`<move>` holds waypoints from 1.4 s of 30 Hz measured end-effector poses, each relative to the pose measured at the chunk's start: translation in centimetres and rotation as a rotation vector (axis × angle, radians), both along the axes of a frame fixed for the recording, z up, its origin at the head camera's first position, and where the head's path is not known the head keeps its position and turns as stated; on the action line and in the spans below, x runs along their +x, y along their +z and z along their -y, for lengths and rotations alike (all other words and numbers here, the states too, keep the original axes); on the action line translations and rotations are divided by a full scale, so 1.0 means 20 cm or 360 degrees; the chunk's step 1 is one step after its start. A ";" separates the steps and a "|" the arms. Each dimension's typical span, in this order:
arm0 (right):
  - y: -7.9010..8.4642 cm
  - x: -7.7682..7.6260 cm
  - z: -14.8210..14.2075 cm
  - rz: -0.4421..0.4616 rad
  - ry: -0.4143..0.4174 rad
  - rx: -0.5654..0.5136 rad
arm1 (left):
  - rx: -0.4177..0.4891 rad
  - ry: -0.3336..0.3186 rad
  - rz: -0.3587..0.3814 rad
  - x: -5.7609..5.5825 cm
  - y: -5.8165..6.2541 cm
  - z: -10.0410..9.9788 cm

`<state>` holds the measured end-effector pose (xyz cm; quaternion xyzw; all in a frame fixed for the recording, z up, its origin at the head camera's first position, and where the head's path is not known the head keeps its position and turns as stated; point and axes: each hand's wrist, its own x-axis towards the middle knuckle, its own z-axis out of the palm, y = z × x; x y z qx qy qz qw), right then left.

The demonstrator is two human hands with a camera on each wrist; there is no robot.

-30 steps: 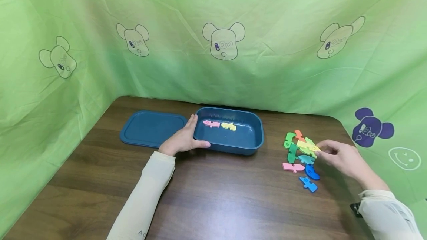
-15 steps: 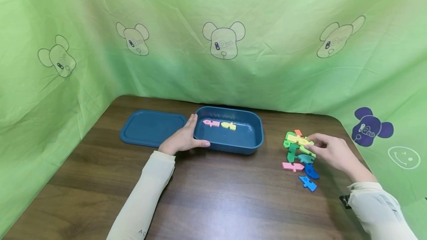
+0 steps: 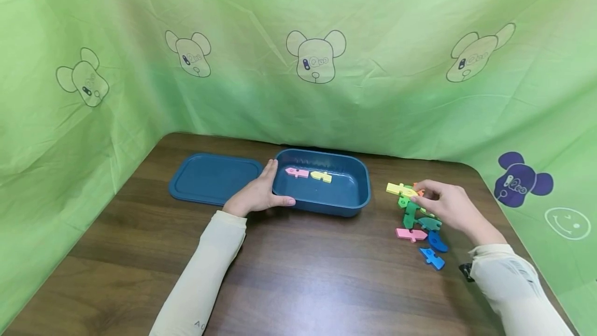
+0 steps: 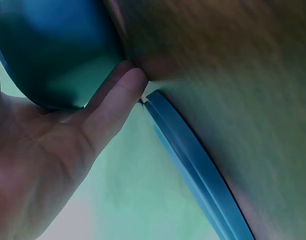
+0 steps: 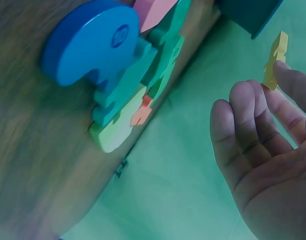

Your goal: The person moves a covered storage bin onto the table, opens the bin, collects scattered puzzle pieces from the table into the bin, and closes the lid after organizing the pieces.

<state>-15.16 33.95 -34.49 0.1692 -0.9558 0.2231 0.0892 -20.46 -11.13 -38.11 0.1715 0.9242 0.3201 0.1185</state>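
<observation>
Box on table, lid flat to its L, curtain behind. Two pcs lie inside, one R of the other. L hand at box's L end; to box's R, a cluster of pcs, w/ R hand & pinched pc above cluster's far side.

A person's left arm extends from seven o'clock, left hand straight-fingered, thumb toward three; the right arm from four, right hand pinching toward ten.
</observation>
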 end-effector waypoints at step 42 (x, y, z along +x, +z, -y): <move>0.05 -0.23 0.33 0.0222 0.0090 -0.0025 | -0.0012 -0.0009 0.0017 -0.01 0.00 0.01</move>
